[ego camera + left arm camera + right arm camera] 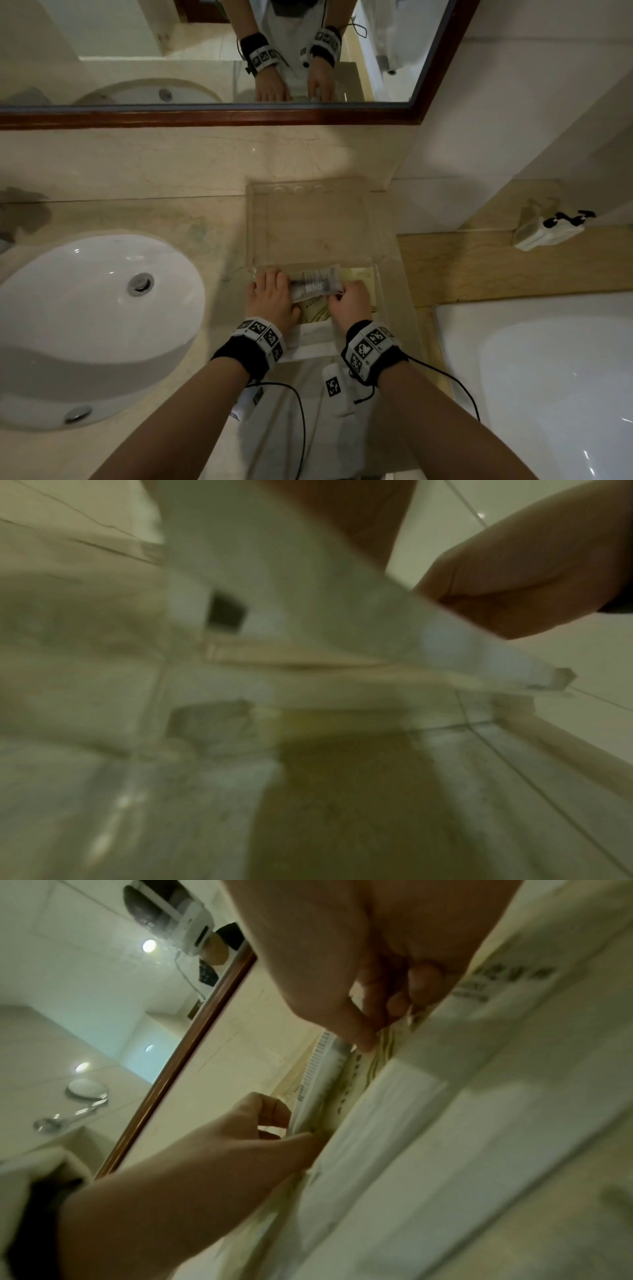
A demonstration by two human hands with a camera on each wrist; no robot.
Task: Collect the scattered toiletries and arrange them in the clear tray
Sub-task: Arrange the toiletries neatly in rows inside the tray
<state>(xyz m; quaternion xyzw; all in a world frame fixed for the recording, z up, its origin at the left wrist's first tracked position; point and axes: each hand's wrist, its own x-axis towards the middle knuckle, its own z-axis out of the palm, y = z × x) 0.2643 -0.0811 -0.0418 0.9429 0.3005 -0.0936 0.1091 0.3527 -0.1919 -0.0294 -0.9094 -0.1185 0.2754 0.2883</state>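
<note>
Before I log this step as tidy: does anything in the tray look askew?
The printed packet, pinched by the left hand and right hand, lies slightly tilted across the flat packets in the clear tray. Nothing looks spilled or damaged.

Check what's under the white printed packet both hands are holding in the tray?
A flat cream packet with yellow stripes lies beneath the white packet, at the clear tray's near end. Anything deeper is covered by the left hand and right hand.

A blurred white packet [308, 593] slants above the clear tray [479, 750].
</note>
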